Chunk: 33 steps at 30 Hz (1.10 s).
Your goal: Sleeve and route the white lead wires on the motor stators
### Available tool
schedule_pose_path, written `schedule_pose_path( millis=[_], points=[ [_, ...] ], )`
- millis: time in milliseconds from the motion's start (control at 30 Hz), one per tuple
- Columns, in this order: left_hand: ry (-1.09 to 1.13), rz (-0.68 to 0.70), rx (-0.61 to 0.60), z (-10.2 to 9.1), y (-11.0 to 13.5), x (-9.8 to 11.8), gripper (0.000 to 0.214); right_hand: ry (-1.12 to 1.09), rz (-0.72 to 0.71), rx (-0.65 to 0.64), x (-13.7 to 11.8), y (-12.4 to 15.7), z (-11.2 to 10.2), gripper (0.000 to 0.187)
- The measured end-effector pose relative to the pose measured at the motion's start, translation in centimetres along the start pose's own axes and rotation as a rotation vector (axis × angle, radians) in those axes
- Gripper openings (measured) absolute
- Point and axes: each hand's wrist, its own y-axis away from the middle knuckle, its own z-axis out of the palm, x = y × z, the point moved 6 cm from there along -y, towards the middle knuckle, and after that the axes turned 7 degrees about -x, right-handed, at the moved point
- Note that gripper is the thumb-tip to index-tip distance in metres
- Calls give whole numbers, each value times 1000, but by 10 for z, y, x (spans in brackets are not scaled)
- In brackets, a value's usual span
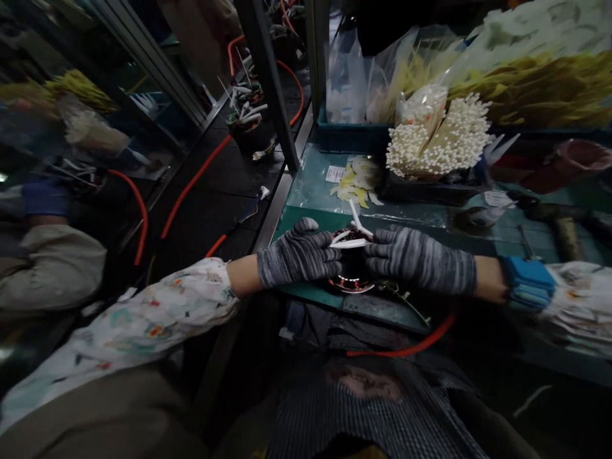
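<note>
A dark motor stator (354, 262) with copper windings stands near the front edge of the green bench, white sleeved leads (351, 243) across its top. My left hand (301, 254), in a grey striped glove, grips its left side, thumb raised near the top. On the opposite side my right hand (418, 258), gloved alike, holds the stator with its fingers against the wall and the leads. A ring of copper wire (352, 287) shows at the base. The palms and some fingertips are hidden.
A red cable (406, 347) curves below my right hand. White-tipped sticks (437, 143) fill a bin behind, beside yellow strips (540, 89). Left of a metal post (270, 83), more stators (251, 124) sit on a dark line. A co-worker's gloved hand (46, 194) is far left.
</note>
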Motion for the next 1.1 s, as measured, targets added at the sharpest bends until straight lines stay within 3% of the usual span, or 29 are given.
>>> schedule_pose_path(
  millis=[100,167,300,400,467,600,667,800,933,1033,1100],
  points=[
    [17,-38,123,5,10,-3,32,197,-339,59,-18,20,-3,27],
    [22,-26,212,4,12,5,25,241,-340,165,-18,30,-2,26],
    [28,-79,336,0,4,29,53,135,-229,281,-17,41,6,22],
    [35,-145,372,1,-10,46,42,105,-90,384,-23,56,2,25],
    [55,-173,409,3,-17,56,28,121,14,461,-31,73,-6,37],
    [167,-275,617,3,-18,64,16,140,131,616,-65,107,-20,57],
    [256,-319,687,6,-16,65,16,59,212,657,-79,114,-15,59],
    [290,-331,788,6,-9,68,15,-41,358,628,-92,101,14,68],
    [157,-314,767,-6,-1,66,18,-119,363,739,-96,93,29,64],
    [172,-325,720,-15,-6,58,39,-361,483,827,-87,101,27,41],
    [231,-270,633,-19,-21,53,39,-495,542,840,-83,105,23,29]
  ],
)
